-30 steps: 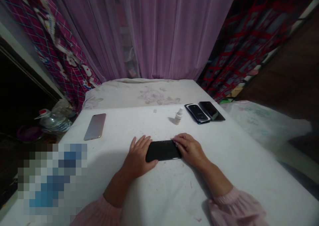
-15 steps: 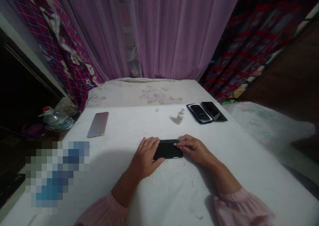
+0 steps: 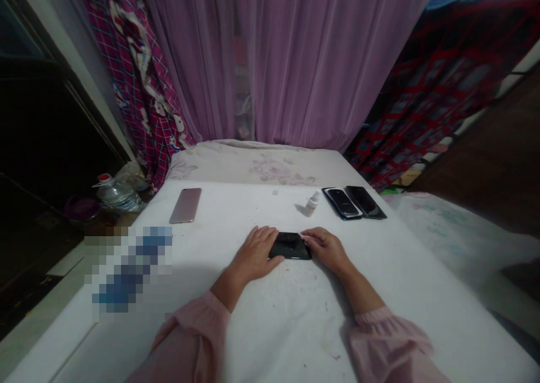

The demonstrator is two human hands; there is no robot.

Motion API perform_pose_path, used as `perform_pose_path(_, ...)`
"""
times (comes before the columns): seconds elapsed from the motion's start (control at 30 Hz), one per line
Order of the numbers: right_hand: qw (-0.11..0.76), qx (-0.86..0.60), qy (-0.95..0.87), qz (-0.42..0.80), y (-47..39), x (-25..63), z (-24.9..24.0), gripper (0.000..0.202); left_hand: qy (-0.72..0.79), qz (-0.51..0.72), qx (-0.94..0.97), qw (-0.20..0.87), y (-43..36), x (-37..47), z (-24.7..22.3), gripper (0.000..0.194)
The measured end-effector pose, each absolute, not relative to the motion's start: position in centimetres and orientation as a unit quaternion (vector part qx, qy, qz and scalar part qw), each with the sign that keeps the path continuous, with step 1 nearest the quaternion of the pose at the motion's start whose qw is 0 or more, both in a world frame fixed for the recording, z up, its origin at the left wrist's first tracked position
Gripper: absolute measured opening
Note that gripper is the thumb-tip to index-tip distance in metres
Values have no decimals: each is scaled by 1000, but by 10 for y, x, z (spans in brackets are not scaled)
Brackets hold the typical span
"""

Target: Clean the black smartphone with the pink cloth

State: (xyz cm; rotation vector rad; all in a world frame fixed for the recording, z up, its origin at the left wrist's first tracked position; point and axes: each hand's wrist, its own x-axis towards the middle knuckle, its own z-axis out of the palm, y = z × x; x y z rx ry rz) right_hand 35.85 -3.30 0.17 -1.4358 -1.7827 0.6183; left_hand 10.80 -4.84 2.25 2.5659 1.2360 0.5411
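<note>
A black smartphone (image 3: 291, 247) lies flat on the white cloth, its long side running left to right. My left hand (image 3: 254, 253) grips its left end, fingers over the far edge and thumb along the near edge. At the phone's far right corner, my right hand (image 3: 328, 249) is closed in a pinch on a small white piece (image 3: 302, 236), mostly hidden by the fingers. Whether the piece is cloth, cotton or something else I cannot tell. Beyond the hands stands a small white spray bottle (image 3: 311, 204), upright.
A rose-gold phone (image 3: 185, 206) lies at the left. Back right, a dark phone (image 3: 343, 201) rests on a small stack, beside another black phone (image 3: 365, 202). A small pale square (image 3: 275, 192) sits near the back. A blurred-out patch (image 3: 129, 270) covers something at left. Purple curtains (image 3: 316, 62) hang behind.
My right hand has moved with the white piece from the screen's right part to the far right corner. The left hand keeps its grip. The whole view has shifted slightly.
</note>
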Motion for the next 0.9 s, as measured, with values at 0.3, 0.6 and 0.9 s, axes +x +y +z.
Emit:
perform_pose_path(0.3,308,-444,-749,384,-35,373,16,29,418,207,878,105,-36,107,23,55)
perform_pose_path(0.6,396,-560,-696,212,1,355,-3,23,409,200,884,108,-16,106,23,53)
perform_pose_path(0.9,319,-433,-746,392,-19,373,17,23,419,198,880,105,-17,105,19,57)
